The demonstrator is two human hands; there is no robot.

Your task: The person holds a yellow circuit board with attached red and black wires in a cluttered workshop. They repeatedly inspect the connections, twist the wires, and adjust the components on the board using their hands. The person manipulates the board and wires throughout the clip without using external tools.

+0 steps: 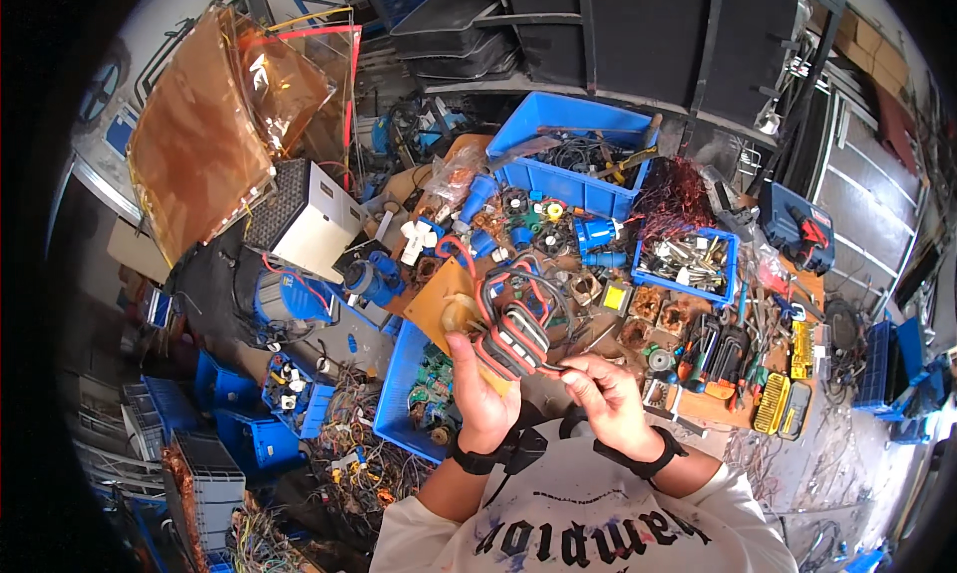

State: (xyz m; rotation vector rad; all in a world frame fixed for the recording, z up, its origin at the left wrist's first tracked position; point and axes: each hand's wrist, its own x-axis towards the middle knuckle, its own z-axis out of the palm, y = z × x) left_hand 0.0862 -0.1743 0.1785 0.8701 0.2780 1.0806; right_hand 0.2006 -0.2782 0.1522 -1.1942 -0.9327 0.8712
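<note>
Okay, cables (513, 342) mid-frame; left grip (482, 398) clamped on them, right grip (610, 404) pinched on dark lead (553, 370). Best keep left steady, right pinch light, lead free of kinks.

Remotely, I see a white short-sleeved T-shirt (570, 509) with bold black gothic-style lettering (598, 538), plus two black wrist straps (474, 460).
</note>
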